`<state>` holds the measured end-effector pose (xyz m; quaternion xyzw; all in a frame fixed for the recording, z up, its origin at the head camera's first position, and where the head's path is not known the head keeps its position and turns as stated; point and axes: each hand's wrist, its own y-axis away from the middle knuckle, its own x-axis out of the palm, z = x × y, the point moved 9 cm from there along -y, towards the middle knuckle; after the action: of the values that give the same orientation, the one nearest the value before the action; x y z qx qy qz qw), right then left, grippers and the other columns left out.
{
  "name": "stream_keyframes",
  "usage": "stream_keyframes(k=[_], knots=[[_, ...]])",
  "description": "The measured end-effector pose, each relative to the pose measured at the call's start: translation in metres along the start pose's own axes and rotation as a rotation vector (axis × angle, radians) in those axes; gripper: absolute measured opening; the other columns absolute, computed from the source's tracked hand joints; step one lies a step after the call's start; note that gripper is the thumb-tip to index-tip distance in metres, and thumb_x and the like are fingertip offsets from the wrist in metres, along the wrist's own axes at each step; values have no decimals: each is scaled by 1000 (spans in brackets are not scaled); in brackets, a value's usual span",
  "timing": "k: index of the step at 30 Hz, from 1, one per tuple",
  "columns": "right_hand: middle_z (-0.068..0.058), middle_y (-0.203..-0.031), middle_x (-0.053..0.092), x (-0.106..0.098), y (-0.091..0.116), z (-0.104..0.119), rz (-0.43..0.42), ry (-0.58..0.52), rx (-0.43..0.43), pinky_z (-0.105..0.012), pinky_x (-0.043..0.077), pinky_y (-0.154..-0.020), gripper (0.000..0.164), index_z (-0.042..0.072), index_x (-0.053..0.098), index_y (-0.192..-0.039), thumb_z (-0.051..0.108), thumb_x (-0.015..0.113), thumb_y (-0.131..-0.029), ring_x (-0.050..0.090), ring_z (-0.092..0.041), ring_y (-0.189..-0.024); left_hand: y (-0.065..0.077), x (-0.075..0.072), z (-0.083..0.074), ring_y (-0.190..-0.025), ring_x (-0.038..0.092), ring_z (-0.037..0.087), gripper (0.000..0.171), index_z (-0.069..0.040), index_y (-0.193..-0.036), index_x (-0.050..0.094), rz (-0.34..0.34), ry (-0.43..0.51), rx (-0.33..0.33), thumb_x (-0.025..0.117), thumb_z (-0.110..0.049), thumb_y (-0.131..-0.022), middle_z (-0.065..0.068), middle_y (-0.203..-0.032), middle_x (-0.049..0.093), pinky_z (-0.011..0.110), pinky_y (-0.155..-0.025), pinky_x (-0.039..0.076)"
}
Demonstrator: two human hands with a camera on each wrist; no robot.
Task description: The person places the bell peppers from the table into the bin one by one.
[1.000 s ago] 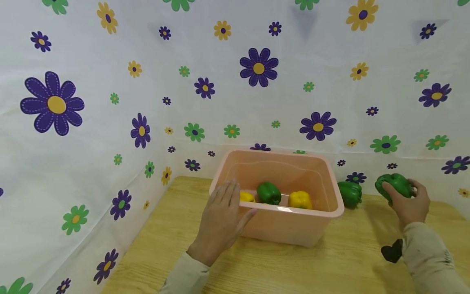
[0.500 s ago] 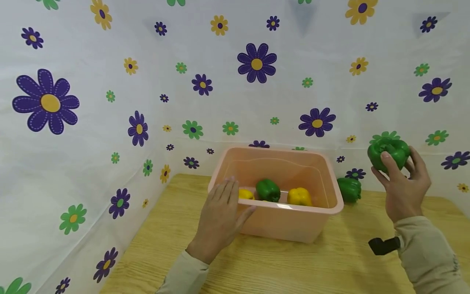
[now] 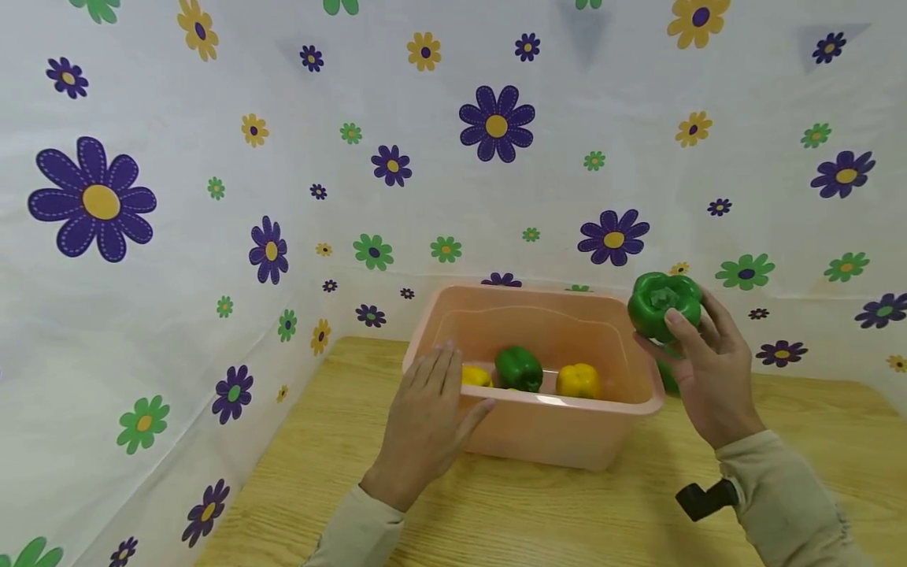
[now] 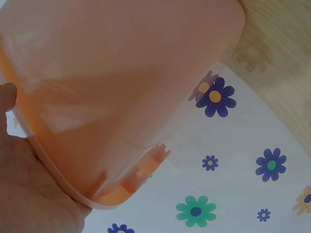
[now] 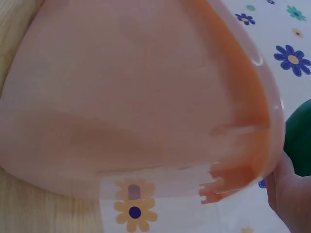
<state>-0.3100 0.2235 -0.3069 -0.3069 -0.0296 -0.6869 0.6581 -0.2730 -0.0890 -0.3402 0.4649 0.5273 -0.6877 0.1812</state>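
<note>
My right hand [image 3: 719, 382] holds a green bell pepper [image 3: 652, 309] up by the right end of a pink plastic bin [image 3: 538, 431], its stem end facing me. Thumb and fingers grip the pepper's sides. In the right wrist view, part of that pepper [image 5: 300, 141] shows beyond the bin's rim. My left hand [image 3: 421, 417] rests on the bin's front left corner, fingers straight and thumb along the front rim. Inside the bin lie a green bell pepper [image 3: 519, 368] and two yellow bell peppers, one at the right [image 3: 579, 382] and one partly hidden at the left [image 3: 476, 377].
Another green pepper [image 3: 668, 378] sits on the wooden table [image 3: 340, 472] just right of the bin, mostly hidden by my right hand. A white flower-printed sheet [image 3: 425, 189] hangs behind and to the left. A black wrist camera [image 3: 705, 500] juts from my right sleeve.
My right hand has lifted the green bell pepper from low on the right, then carried it left to the bin's right rim. My left hand stays on the bin's corner.
</note>
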Motion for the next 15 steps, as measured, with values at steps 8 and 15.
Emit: stream_keyframes(k=[8, 15], knots=[[-11, -147, 33, 2, 7, -17, 31, 100, 17, -40, 54, -89, 66, 15, 33, -158, 0, 60, -100, 57, -23, -122, 0, -1, -1, -140, 45, 35, 78, 8, -146, 46, -21, -12, 10, 51, -56, -102, 24, -152, 46, 47, -119, 33], [-11, -146, 33, 4, 5, -16, 75, 112, -4, -39, 54, -90, 65, 16, 36, -157, -3, 59, -99, 58, -20, -121, 0, -1, -1, -140, 45, 36, 78, 9, -146, 46, -23, -15, 16, 52, -55, -102, 24, -152, 45, 47, -118, 33]])
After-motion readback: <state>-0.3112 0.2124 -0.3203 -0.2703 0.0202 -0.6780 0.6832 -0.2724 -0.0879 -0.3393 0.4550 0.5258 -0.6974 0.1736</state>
